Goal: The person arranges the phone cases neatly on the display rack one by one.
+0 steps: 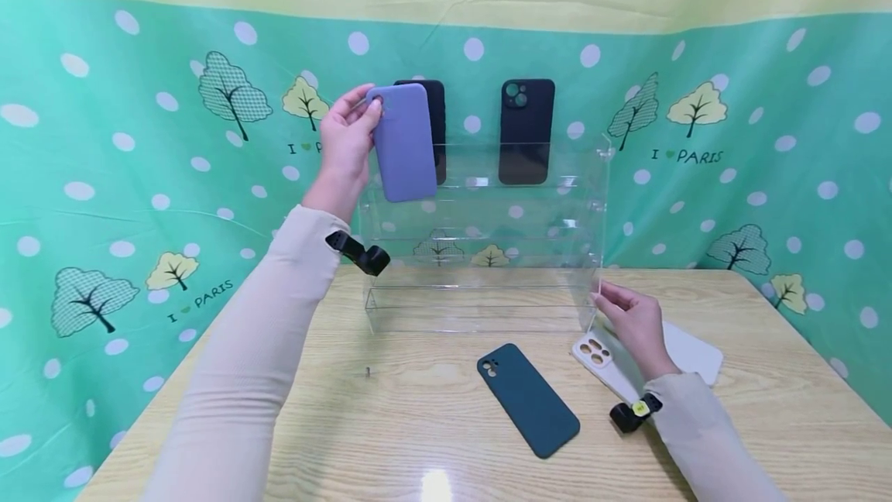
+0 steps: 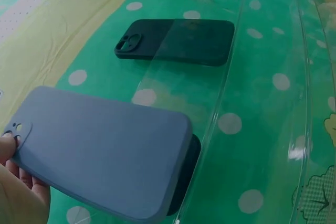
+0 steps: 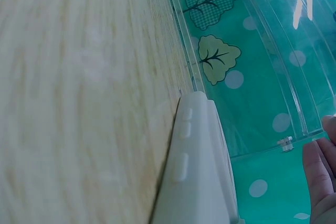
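My left hand (image 1: 347,134) pinches a purple phone case (image 1: 407,149) by its camera corner, thumb at the cutout. The left wrist view has the case (image 2: 105,150) tilted, partly covering a black phone case (image 1: 437,118) behind it. Both are at the top tier of a clear acrylic display rack (image 1: 481,277). Another black phone case (image 1: 527,130) stands upright on that tier, to the right. My right hand (image 1: 637,324) grips the rack's right side edge low down, thumb and fingers at the panel; the right wrist view shows only part of this hand (image 3: 320,174).
A dark green phone case (image 1: 530,401) lies on the wooden table (image 1: 390,440) before the rack. White phone cases (image 1: 697,355) lie under and beside my right forearm. A tiny object (image 1: 368,371) sits left of the green case. Behind hangs a patterned green cloth (image 1: 739,122).
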A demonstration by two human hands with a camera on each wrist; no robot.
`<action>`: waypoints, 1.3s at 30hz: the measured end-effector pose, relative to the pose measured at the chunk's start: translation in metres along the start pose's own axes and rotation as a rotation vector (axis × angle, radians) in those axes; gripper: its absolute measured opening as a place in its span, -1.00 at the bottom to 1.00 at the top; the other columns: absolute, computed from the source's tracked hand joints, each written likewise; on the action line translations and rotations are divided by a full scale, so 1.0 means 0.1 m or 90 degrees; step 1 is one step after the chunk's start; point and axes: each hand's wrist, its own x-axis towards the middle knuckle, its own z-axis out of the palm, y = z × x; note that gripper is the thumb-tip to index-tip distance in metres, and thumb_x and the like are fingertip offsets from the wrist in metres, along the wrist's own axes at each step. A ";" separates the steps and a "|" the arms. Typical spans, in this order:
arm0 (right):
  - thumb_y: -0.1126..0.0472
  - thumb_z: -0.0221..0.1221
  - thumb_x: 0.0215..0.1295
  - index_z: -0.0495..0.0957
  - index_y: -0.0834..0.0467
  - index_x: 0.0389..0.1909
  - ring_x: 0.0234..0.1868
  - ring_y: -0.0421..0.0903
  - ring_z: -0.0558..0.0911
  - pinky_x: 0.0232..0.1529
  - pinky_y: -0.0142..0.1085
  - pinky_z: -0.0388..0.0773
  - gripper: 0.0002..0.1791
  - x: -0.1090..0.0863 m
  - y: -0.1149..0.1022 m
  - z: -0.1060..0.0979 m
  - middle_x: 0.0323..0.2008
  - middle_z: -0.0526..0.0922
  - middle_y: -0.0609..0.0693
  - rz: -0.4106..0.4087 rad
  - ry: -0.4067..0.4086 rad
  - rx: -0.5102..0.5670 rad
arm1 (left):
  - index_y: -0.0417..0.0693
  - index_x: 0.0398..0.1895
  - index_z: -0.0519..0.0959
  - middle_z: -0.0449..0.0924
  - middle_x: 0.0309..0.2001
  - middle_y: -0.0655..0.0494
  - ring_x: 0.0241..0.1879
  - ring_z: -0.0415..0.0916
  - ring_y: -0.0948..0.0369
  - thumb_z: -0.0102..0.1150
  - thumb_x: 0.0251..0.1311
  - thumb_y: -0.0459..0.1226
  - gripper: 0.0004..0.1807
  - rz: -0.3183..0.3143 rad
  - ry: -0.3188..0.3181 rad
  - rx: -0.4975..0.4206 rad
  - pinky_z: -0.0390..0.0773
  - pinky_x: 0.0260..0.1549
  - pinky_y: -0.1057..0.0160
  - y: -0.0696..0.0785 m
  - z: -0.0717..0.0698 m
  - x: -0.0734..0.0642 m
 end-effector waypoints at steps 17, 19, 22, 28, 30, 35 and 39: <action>-0.02 0.22 0.24 0.56 0.19 0.07 -0.28 -0.55 0.51 -0.30 -0.65 0.51 -0.53 0.01 0.03 0.02 -0.02 0.63 0.18 -0.029 0.012 -0.011 | -0.14 -0.01 0.56 0.63 -0.19 0.06 -0.19 0.55 0.23 0.16 0.17 -0.46 -0.70 0.009 -0.003 -0.015 0.55 -0.13 0.33 -0.16 0.01 0.08; -0.01 0.22 0.24 0.56 0.18 0.07 -0.28 -0.55 0.51 -0.29 -0.65 0.51 -0.53 0.01 0.03 0.02 -0.02 0.63 0.17 -0.026 0.012 -0.012 | -0.14 -0.01 0.56 0.63 -0.19 0.07 -0.19 0.55 0.24 0.15 0.18 -0.46 -0.71 0.007 0.000 0.001 0.54 -0.12 0.34 -0.19 -0.01 0.09; -0.01 0.22 0.24 0.56 0.18 0.07 -0.28 -0.56 0.51 -0.29 -0.65 0.51 -0.54 0.01 0.03 0.02 -0.02 0.63 0.17 -0.026 0.012 -0.015 | -0.14 -0.01 0.57 0.62 -0.21 0.09 -0.20 0.54 0.26 0.15 0.18 -0.45 -0.70 0.007 0.010 0.025 0.54 -0.10 0.35 -0.23 -0.02 0.09; -0.03 0.22 0.24 0.56 0.17 0.07 -0.28 -0.56 0.51 -0.29 -0.66 0.50 -0.53 0.01 0.03 0.02 -0.02 0.63 0.16 -0.023 0.016 -0.019 | -0.12 0.01 0.59 0.61 -0.16 0.09 -0.14 0.51 0.27 0.18 0.17 -0.43 -0.68 0.021 0.041 0.069 0.53 -0.07 0.41 -0.29 0.01 0.04; -0.03 0.21 0.24 0.56 0.17 0.08 -0.27 -0.56 0.50 -0.28 -0.66 0.50 -0.53 0.01 0.03 0.02 -0.01 0.63 0.16 -0.021 0.015 -0.020 | -0.10 0.02 0.59 0.61 -0.13 0.09 -0.11 0.50 0.27 0.19 0.18 -0.41 -0.68 0.021 0.054 0.079 0.52 -0.07 0.42 -0.30 0.01 0.00; -0.04 0.22 0.23 0.56 0.16 0.08 -0.27 -0.56 0.51 -0.29 -0.66 0.50 -0.53 0.01 0.04 0.01 -0.01 0.63 0.15 -0.016 0.015 -0.018 | -0.08 0.04 0.59 0.61 -0.07 0.06 -0.07 0.51 0.26 0.21 0.17 -0.39 -0.67 0.011 0.080 0.120 0.52 -0.08 0.47 -0.33 0.02 -0.09; -0.04 0.22 0.23 0.55 0.17 0.08 -0.27 -0.56 0.51 -0.29 -0.65 0.51 -0.52 0.00 0.04 0.00 -0.01 0.63 0.16 -0.020 0.012 -0.010 | -0.10 0.03 0.58 0.60 -0.10 0.06 -0.09 0.51 0.27 0.21 0.16 -0.41 -0.66 0.004 0.108 0.147 0.53 -0.11 0.48 -0.37 0.02 -0.15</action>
